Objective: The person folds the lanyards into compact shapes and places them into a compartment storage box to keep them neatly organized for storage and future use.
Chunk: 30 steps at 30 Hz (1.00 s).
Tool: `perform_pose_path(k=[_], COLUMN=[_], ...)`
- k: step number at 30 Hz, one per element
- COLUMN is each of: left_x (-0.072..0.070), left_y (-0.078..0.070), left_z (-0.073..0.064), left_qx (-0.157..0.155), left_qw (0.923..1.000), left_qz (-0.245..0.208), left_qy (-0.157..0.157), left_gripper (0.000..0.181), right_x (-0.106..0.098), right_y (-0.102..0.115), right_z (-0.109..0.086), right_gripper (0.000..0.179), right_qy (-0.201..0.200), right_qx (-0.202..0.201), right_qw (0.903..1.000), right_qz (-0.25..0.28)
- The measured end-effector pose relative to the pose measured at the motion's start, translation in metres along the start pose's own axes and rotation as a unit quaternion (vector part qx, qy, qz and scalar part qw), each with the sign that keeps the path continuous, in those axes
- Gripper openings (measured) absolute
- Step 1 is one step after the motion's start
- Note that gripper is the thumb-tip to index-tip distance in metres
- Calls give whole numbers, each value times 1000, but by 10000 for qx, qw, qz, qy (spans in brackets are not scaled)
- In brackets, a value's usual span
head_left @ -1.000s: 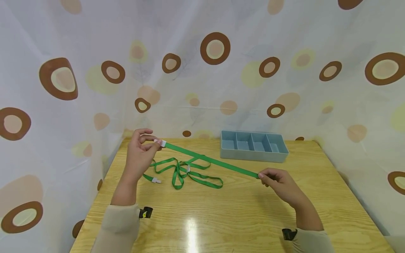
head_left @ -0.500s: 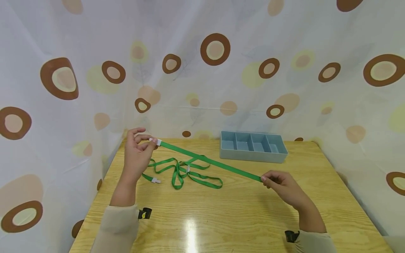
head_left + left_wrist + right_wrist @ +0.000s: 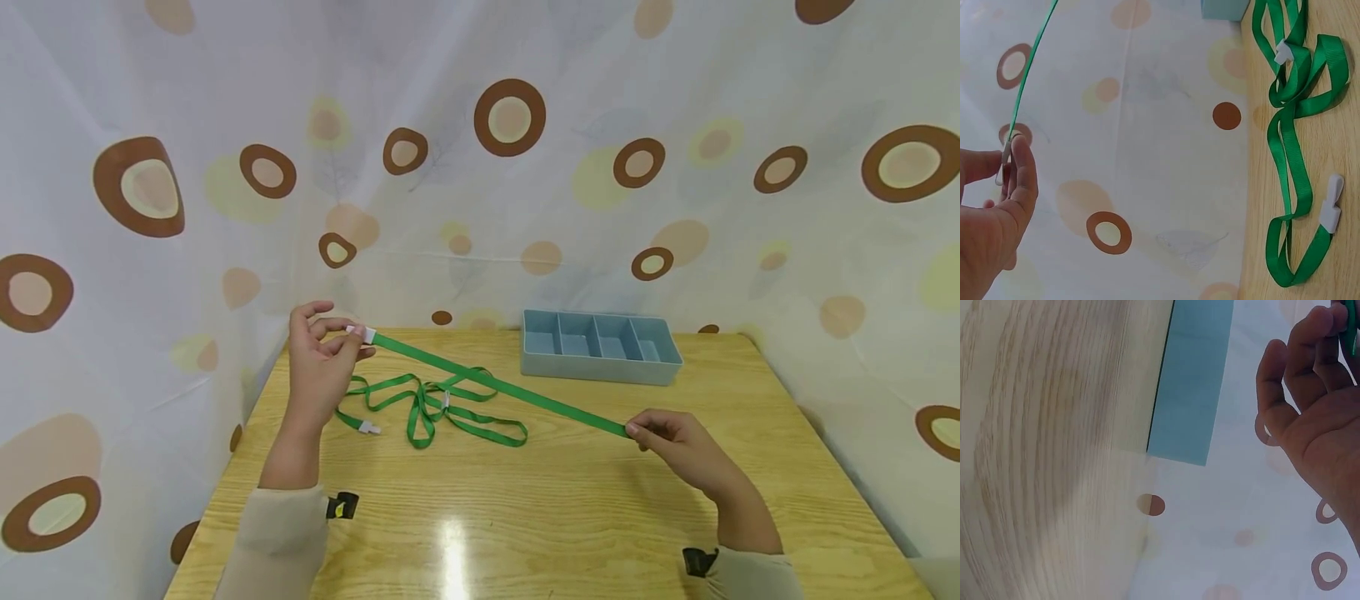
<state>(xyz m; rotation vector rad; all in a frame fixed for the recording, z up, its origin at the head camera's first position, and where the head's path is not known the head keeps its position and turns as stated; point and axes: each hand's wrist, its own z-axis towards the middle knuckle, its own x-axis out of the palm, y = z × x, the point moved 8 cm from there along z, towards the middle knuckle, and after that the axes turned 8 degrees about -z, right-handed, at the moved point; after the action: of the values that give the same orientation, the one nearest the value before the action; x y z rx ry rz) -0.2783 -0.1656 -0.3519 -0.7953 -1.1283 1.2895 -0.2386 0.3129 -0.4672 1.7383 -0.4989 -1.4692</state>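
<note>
Left hand: thumb and fingertip pinch a white plastic fitting, the upper fingers lifted and spread from the grip. Right hand: thumb and index finger pinch the far end of the same piece, a flat green lanyard strap; the other fingers loosely bent. In the right wrist view only a sliver of green shows at the fingertips, at the picture's edge.

Strap runs nearly straight between the hands, sloping down from left to right in the head view. Both ends raised off the tabletop. From the head it crosses in front of part of a looped green lanyard lying on the wood-grain table; whether the two join, cannot tell. Loops of the lying one overlap in a loose heap. A white buckle sits among them, and a white plastic clip ends the strand on the left side, near the left forearm.

Blue-grey tray with four compartments stands by the table's back edge, right of the heap, apart from both hands. Behind, a pale sheet printed with brown rings and tan and yellow spots. Beige sleeves on both arms
</note>
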Motion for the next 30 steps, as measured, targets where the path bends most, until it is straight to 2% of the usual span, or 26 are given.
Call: perform_pose_path(k=[7, 14, 18, 22, 26, 30], left_x=[-4, -10, -9, -11, -13, -15], left_y=[4, 22, 27, 29, 29, 29], left_z=[0, 8, 9, 8, 8, 8], left_qx=[-32, 14, -8, -2, 7, 32], left_qw=[9999, 9999, 9992, 9987, 9980, 9976], left_qz=[111, -156, -376, -499, -625, -692], left_qy=[-118, -12, 118, 71, 12, -8], left_gripper=[50, 51, 51, 50, 47, 45], right_x=[-5, -12, -14, -15, -17, -17], right_y=[-10, -13, -16, -15, -7, -2], right_z=[-2, -1, -1, -2, -5, -5], right_gripper=[28, 30, 20, 13, 29, 33], right_qy=[-63, -458, -715, -740, -534, -289], right_qx=[180, -71, -288, -740, -1168, -1306], right_qw=[9994, 9939, 9850, 9631, 9332, 9046], right_qz=[275, 997, 1543, 2479, 3356, 4047])
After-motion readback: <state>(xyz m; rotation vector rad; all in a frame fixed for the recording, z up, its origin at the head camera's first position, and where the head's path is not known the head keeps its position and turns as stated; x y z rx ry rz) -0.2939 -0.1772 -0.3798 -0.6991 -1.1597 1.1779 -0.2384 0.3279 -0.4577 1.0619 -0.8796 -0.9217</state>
